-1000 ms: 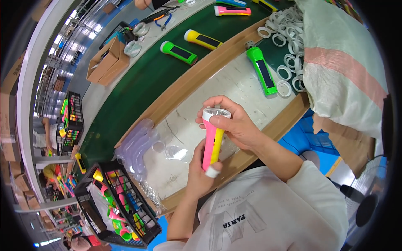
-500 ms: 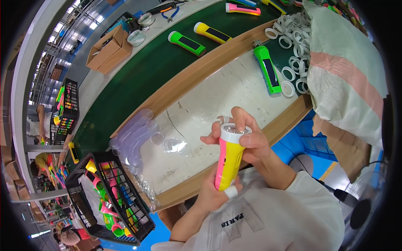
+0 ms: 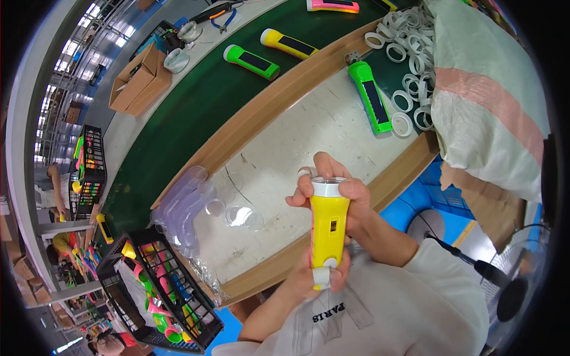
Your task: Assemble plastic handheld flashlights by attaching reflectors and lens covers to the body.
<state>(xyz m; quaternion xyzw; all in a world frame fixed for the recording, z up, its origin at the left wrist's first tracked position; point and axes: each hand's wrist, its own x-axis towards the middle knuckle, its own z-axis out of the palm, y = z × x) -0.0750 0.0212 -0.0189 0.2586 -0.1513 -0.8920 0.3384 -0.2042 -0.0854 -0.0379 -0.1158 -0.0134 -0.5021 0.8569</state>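
Note:
A yellow flashlight [image 3: 330,222] with a pink side stands upright in front of my chest. Its body has a small switch slot facing me. My left hand [image 3: 304,277], with white tape on the thumb, is closed round its lower end. At the top, the fingers of my right hand [image 3: 358,204] grip the white ring [image 3: 328,188] around the flashlight's head; one of these fingers is taped too. Beyond my hands a green flashlight [image 3: 370,98] with a dark panel lies on the white worktop [image 3: 279,160], its head end showing bare metal parts.
Loose white rings [image 3: 403,101] heap beside a woven sack [image 3: 475,101] on the right. Clear discs [image 3: 243,218] and stacked clear lenses [image 3: 187,207] lie left. A black crate [image 3: 160,285] holds colourful parts. Flashlights [image 3: 252,62] rest on the green belt [image 3: 172,127] behind a cardboard rim.
The flashlight has been turned, so its yellow side with the switch slot now faces me instead of the pink seam. My right fingers have moved from over its top to the ring's sides.

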